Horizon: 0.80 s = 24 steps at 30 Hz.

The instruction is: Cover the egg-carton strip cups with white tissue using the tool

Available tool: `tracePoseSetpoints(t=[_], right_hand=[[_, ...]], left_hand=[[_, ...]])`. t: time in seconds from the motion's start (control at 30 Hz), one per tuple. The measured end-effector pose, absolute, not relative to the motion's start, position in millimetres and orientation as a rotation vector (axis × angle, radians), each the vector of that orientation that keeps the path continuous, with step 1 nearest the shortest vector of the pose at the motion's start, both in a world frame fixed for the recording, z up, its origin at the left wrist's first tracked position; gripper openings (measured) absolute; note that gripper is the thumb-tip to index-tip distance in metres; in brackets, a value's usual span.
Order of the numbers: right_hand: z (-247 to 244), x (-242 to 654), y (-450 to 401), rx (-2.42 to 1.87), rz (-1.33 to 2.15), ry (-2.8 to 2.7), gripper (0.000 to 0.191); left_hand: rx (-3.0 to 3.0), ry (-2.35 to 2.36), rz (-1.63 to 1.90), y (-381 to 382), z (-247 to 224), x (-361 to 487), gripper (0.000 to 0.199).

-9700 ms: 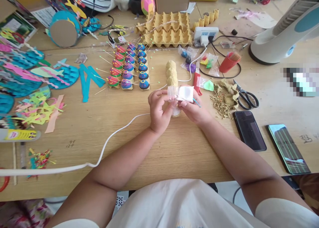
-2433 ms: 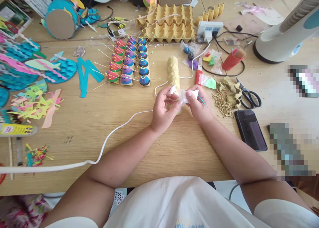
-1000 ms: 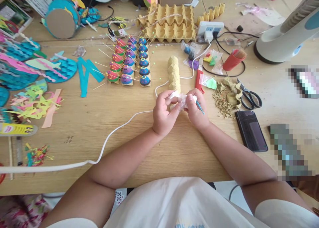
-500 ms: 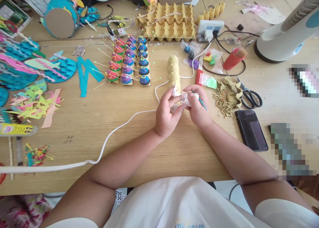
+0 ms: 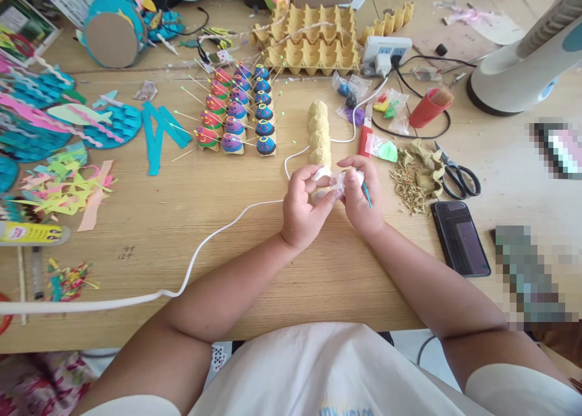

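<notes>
While left hand (image 5: 301, 211) and right hand (image 5: 364, 202) grip white packet (image 5: 339, 181) | blue stick (image 5: 367, 195) tilts steeper

"Any numbers?"
"Handwritten figures (image 5: 126, 252) on the near left of the table (image 5: 236, 264): the upper look like 99, the lower start with 12."
"And the yellow tube (image 5: 34, 233), left?"
"Its print is too small to read."
"The shirt (image 5: 291, 373)?"
"Blue lettering (image 5: 346, 412) at the near edge, cut off and illegible."
"Far-left white sheet (image 5: 71, 10)?"
"Printed, unreadable."
</notes>
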State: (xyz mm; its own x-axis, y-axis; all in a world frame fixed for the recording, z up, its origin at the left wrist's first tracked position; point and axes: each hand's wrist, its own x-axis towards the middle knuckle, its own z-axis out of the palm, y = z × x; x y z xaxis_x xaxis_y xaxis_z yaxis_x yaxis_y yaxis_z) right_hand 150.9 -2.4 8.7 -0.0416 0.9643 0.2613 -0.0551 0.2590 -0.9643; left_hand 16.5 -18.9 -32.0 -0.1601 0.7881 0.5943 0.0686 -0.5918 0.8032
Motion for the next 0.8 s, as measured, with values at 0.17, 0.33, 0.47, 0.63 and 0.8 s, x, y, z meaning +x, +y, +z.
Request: tracePoseSetpoints(t=[0.17,0.33,0.47,0.63,0.8], right_hand=[[7.1,152.4,-3.1,-0.957,1.005,-1.354,0.048],[6.3,154.1,-1.7,-0.998,0.918,-1.371,0.048],[7.1,153.5,-0.3,-0.994,0.932,-1.358,0.048],[8.7,153.2,2.2,-0.990,0.991,-1.343,0.052],[8.3,152.9,2.9,-1.000,1.036,-1.318,0.054]], left_hand=[[1.588,0.955,1.886,-19.5,-28.8,18.4,0.042],[1.641,0.994,1.911,-18.6,-24.2,15.7,0.039],[1.649,1.016,1.927,-18.0,-21.8,15.8,0.038],[1.641,1.059,1.911,-17.3,-22.8,16.4,0.038],[1.621,1.046,1.949,-18.4,-24.6,17.1,0.036]])
